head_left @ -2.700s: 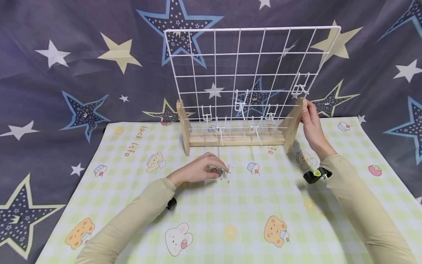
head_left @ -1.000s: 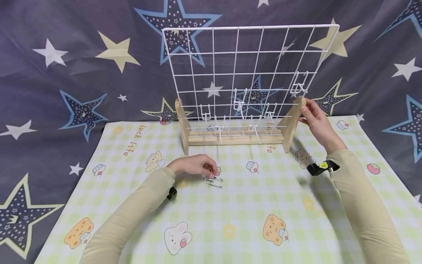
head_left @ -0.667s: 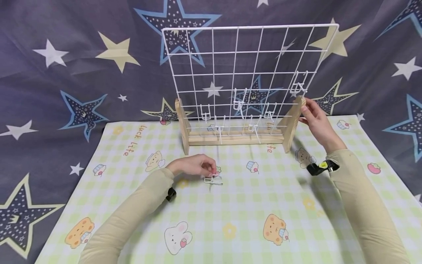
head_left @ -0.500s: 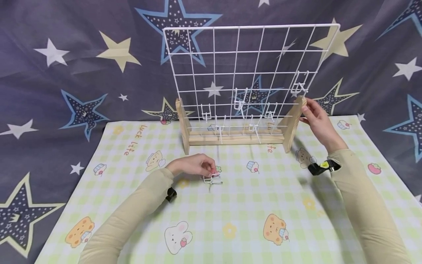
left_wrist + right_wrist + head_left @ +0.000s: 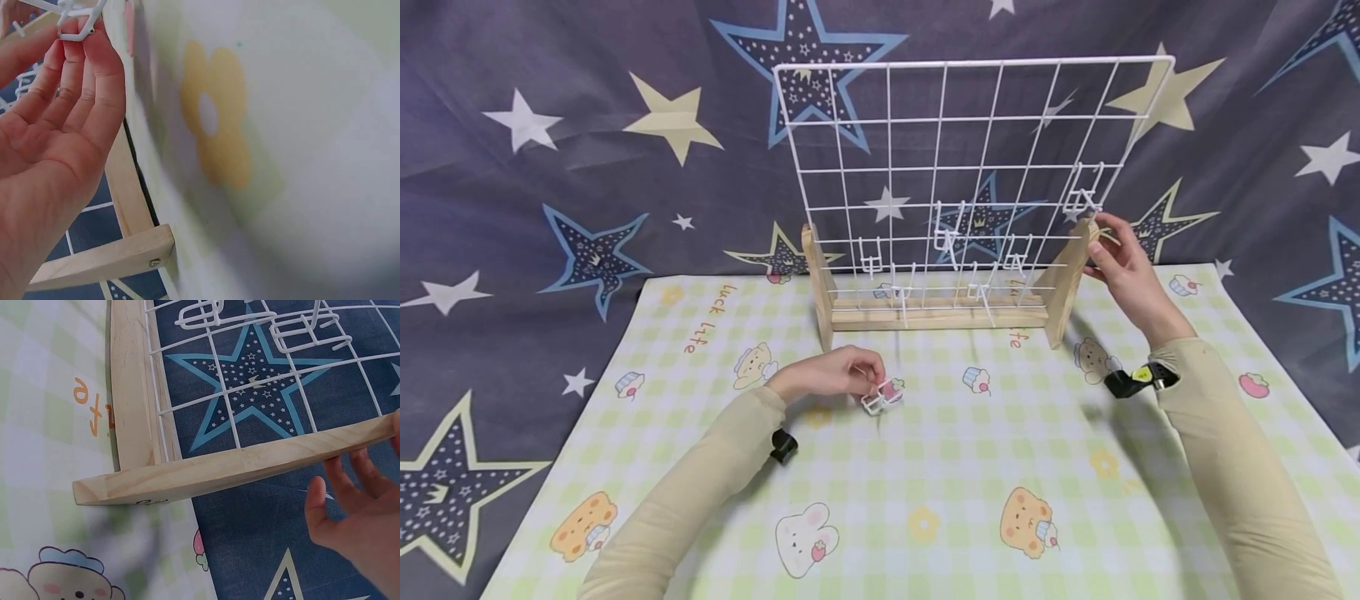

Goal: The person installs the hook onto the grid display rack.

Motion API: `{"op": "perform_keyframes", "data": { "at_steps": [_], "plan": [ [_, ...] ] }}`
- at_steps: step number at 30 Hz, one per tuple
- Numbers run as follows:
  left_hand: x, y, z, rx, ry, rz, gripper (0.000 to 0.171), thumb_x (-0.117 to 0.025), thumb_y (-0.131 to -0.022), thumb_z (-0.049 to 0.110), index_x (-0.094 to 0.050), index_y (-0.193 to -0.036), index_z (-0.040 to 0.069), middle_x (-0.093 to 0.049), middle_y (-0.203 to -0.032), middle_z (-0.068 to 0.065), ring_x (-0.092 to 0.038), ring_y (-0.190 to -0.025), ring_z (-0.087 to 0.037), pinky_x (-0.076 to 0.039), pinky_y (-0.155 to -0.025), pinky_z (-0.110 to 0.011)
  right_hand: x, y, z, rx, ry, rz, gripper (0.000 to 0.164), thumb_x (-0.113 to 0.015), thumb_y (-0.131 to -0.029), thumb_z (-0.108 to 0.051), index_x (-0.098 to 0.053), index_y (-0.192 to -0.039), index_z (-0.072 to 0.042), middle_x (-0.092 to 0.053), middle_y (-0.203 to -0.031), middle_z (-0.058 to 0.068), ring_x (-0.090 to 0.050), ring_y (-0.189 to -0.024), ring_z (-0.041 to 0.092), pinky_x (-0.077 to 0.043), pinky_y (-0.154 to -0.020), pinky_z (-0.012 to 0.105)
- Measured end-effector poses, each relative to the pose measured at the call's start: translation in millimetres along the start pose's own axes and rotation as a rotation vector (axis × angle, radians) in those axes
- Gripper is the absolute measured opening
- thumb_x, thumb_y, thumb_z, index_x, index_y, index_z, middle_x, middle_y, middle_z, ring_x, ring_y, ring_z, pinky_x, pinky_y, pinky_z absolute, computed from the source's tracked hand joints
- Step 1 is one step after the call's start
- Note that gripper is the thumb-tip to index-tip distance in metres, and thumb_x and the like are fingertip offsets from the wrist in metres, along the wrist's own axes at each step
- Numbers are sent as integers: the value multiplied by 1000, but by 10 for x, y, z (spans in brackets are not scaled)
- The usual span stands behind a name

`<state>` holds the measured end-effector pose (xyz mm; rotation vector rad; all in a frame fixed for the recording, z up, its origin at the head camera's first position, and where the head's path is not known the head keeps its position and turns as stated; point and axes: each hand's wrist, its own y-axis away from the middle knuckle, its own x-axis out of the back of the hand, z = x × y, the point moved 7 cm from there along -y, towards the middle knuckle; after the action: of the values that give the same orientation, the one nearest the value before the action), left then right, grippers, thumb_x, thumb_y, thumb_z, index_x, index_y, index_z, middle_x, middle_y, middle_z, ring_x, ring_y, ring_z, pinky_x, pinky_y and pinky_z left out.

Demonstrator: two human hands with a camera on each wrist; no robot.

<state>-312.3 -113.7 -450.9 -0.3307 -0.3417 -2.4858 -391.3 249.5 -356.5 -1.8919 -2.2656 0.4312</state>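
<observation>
In the head view my left hand [image 5: 835, 373] pinches a small white wire hook [image 5: 872, 405] by its frame, low over the tablecloth. The left wrist view has the hook [image 5: 78, 25] at the top, between thumb and fingertips. My right hand [image 5: 1123, 267] holds the upper part of the right wooden post [image 5: 1067, 283] of a wire grid rack, thumb toward the front. White wire grid panel [image 5: 962, 119] stands upright in the wooden base [image 5: 940, 318]. Several similar hooks hang on it, one of them [image 5: 1081, 198] near the right post.
A patterned tablecloth [image 5: 917, 475] with checks and cartoon prints covers the table. Behind the rack hangs a dark cloth [image 5: 685, 200] with stars. The left wooden post [image 5: 817, 287] stands a little beyond my left hand.
My left hand has drawn back slightly to the left, and the hook has turned in its fingers. My right hand stays at the post, its fingers shifting a little. The rack stands still.
</observation>
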Motion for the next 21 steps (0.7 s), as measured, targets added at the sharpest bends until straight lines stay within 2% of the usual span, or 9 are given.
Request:
{"op": "perform_keyframes", "data": {
  "at_steps": [5,10,15,21],
  "plan": [
    [105,46,15,-24,16,69,8,-58,-86,-7,-58,-94,-6,-64,-85,-14,-59,-77,-19,-49,-70,-29,3,-3,-2,21,5,-5,40,-49,-101,-11,-42,-140,-13,-42,-131,2,-48,-113,12,-47,-83,19],
    [218,76,45,-36,68,92,10,-55,-86,-8,-56,-95,-4,-62,-87,-13,-62,-84,-25,-52,-75,-32,-2,-1,3,17,17,-1,40,-48,-101,-11,-42,-141,-14,-41,-136,2,-46,-117,13,-46,-84,20],
    [333,103,156,-64,92,116,11,-52,-86,-11,-53,-96,-6,-60,-87,-13,-62,-84,-24,-53,-79,-35,-1,8,15,11,27,5,41,-48,-101,-12,-42,-141,-16,-43,-134,1,-45,-118,13,-46,-84,19],
    [512,181,311,-97,152,205,10,-52,-90,-9,-51,-100,-8,-60,-87,-14,-62,-82,-24,-53,-81,-45,0,11,25,8,39,6,42,-48,-102,-12,-40,-142,-16,-46,-131,1,-46,-116,14,-45,-84,20]
  ]
}}
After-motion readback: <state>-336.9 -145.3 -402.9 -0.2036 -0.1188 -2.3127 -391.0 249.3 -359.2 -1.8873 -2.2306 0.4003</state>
